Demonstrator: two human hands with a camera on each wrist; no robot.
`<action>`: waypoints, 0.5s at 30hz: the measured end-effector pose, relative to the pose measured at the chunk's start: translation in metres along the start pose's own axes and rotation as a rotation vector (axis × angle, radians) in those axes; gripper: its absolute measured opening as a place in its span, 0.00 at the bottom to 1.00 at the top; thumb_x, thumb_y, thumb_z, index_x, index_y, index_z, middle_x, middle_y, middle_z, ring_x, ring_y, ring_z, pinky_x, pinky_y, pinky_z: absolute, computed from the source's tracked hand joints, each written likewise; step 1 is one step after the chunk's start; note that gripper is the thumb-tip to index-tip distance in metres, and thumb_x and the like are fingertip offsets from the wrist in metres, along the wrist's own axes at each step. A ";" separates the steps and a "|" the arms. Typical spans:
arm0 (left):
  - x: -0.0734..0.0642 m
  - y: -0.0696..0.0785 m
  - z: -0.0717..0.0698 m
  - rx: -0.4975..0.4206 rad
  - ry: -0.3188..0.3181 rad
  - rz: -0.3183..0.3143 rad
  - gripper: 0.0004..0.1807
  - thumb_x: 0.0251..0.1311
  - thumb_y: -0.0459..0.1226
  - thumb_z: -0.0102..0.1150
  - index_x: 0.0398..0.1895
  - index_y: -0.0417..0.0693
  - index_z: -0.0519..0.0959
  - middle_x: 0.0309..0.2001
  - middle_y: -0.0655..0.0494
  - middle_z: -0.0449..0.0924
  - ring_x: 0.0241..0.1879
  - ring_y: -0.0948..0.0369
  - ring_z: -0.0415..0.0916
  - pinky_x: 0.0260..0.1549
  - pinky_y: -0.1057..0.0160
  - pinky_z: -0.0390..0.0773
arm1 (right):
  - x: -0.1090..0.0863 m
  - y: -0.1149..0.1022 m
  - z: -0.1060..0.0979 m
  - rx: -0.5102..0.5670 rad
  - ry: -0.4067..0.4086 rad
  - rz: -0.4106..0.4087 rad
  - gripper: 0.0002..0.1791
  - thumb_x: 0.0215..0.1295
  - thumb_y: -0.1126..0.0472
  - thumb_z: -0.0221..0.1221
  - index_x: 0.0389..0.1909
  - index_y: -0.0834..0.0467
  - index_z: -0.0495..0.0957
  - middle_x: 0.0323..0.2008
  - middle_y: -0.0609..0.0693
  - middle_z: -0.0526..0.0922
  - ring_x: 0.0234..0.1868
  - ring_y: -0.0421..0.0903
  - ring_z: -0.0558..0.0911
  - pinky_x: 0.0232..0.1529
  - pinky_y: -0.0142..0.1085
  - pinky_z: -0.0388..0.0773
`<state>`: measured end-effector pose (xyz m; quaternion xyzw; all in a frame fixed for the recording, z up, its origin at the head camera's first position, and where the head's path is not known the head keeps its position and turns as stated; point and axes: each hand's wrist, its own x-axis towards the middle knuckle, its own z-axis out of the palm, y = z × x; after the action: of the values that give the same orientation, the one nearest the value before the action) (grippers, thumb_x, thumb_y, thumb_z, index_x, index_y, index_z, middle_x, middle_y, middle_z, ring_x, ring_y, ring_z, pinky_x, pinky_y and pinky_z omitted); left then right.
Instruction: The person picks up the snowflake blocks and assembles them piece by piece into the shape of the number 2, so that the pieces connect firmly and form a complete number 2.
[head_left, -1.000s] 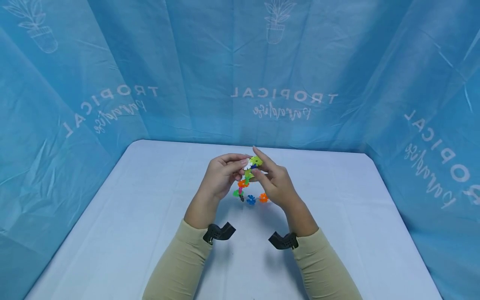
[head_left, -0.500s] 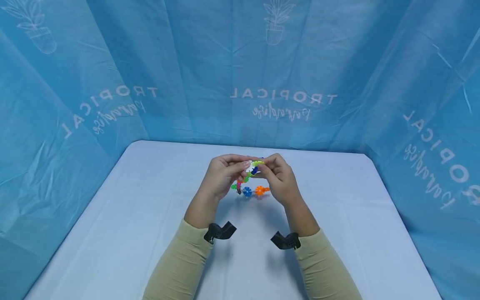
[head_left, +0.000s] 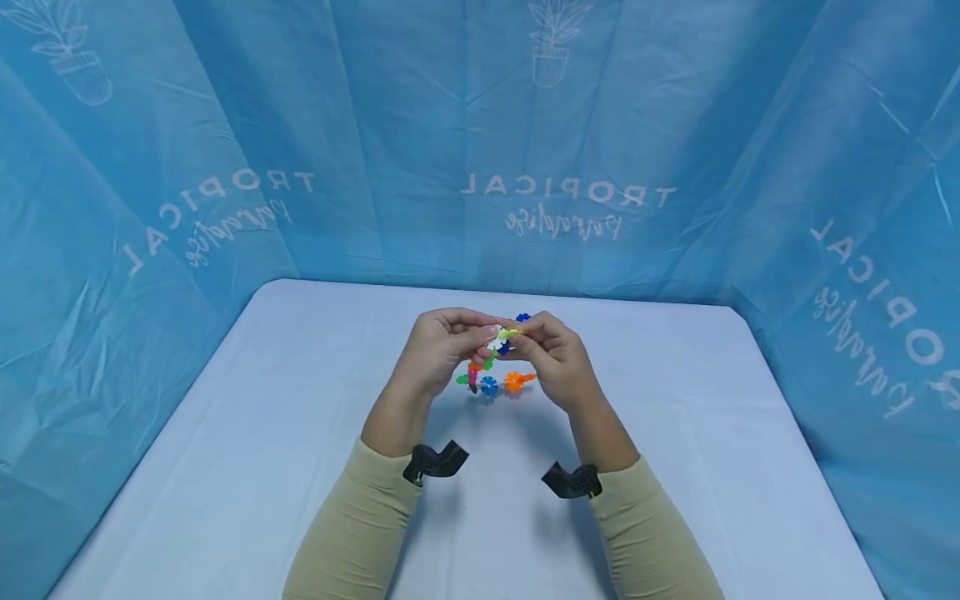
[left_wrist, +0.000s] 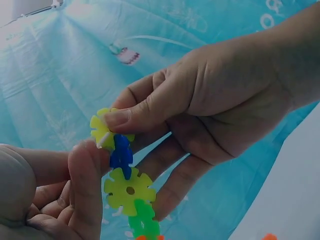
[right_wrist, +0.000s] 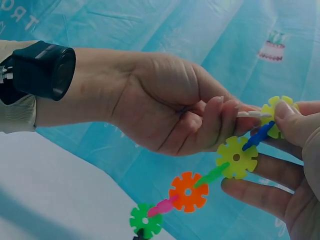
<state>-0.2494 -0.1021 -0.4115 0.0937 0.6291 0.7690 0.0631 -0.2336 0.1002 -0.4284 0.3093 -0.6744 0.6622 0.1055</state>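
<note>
Head view: left hand (head_left: 437, 348) and right hand (head_left: 557, 357) pinch discs (head_left: 497, 340) midway between table sides (head_left: 182, 417).

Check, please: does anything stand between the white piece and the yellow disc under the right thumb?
Nothing visible does. The left hand pinches the white piece, which appears to touch the yellow disc in the right hand; the blue piece joins that disc lower down.

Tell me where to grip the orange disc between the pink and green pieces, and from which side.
Probably best: pinch the orange disc by its notched rim, a fingertip on each flat face, coming from the lower right in the right wrist view. That rim is bare; the green piece joins at upper right, the pink piece at lower left.
</note>
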 end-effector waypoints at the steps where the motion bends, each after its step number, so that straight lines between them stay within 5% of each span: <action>1: 0.000 0.001 0.000 0.007 -0.008 0.005 0.09 0.67 0.32 0.72 0.44 0.34 0.87 0.40 0.36 0.86 0.25 0.56 0.83 0.35 0.60 0.87 | 0.001 -0.003 0.001 -0.003 0.000 0.000 0.06 0.75 0.81 0.53 0.48 0.72 0.74 0.47 0.64 0.86 0.46 0.59 0.88 0.48 0.46 0.86; 5: 0.001 0.003 0.001 0.072 -0.034 0.027 0.14 0.67 0.37 0.74 0.49 0.36 0.85 0.40 0.33 0.86 0.24 0.54 0.82 0.30 0.62 0.86 | 0.001 -0.009 0.001 -0.007 0.023 0.003 0.07 0.77 0.78 0.52 0.51 0.72 0.74 0.46 0.64 0.83 0.45 0.65 0.87 0.46 0.49 0.86; 9: -0.001 0.007 0.001 0.216 0.020 0.039 0.20 0.66 0.47 0.74 0.54 0.45 0.86 0.38 0.42 0.89 0.25 0.50 0.82 0.24 0.63 0.82 | 0.000 0.003 -0.005 0.040 0.087 0.039 0.08 0.80 0.75 0.52 0.54 0.69 0.73 0.52 0.64 0.84 0.47 0.63 0.87 0.44 0.49 0.87; 12: -0.002 0.006 0.000 0.368 0.073 0.048 0.20 0.65 0.50 0.74 0.54 0.50 0.86 0.38 0.51 0.87 0.30 0.49 0.81 0.28 0.60 0.82 | 0.000 0.012 -0.010 0.104 0.144 0.074 0.10 0.83 0.67 0.53 0.59 0.66 0.70 0.56 0.62 0.84 0.51 0.62 0.87 0.44 0.49 0.87; 15: -0.001 0.003 -0.002 0.497 0.024 0.048 0.22 0.63 0.51 0.75 0.56 0.52 0.86 0.44 0.55 0.84 0.40 0.51 0.80 0.35 0.55 0.83 | 0.002 0.012 -0.013 0.170 0.195 0.097 0.14 0.84 0.61 0.53 0.62 0.62 0.69 0.57 0.64 0.83 0.52 0.65 0.86 0.44 0.51 0.86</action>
<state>-0.2489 -0.1043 -0.4093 0.1121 0.7973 0.5930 0.0124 -0.2450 0.1113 -0.4362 0.2181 -0.6167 0.7481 0.1118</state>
